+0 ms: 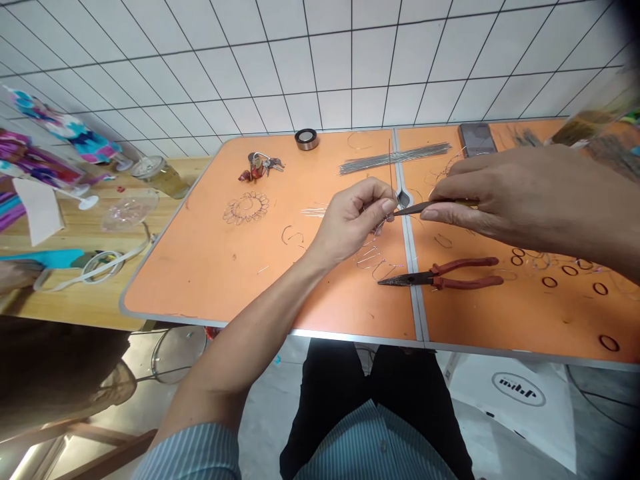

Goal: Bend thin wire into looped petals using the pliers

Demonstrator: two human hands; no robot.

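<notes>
My left hand [353, 217] is closed above the orange folding table [200, 267], with a thin wire [391, 160] pinched between thumb and fingertips. The wire stands up nearly straight from the grip; its lower part is hidden by the fingers. My right hand [480, 193] grips a slim, dark, tapered tool [414, 209], possibly tweezers, whose point meets the left fingertips. Below the hands lie needle-nose pliers [467, 275] with red handles, slightly apart. Several short bent wires [370, 257] are near the left wrist.
A bundle of straight wires [395, 159], a phone [477, 139], a tape roll [307, 139], keys [267, 163] and a looped wire ring [247, 209] lie on the table. Dark small rings [550, 282] are at right. A person's hand [20, 275] shows at far left.
</notes>
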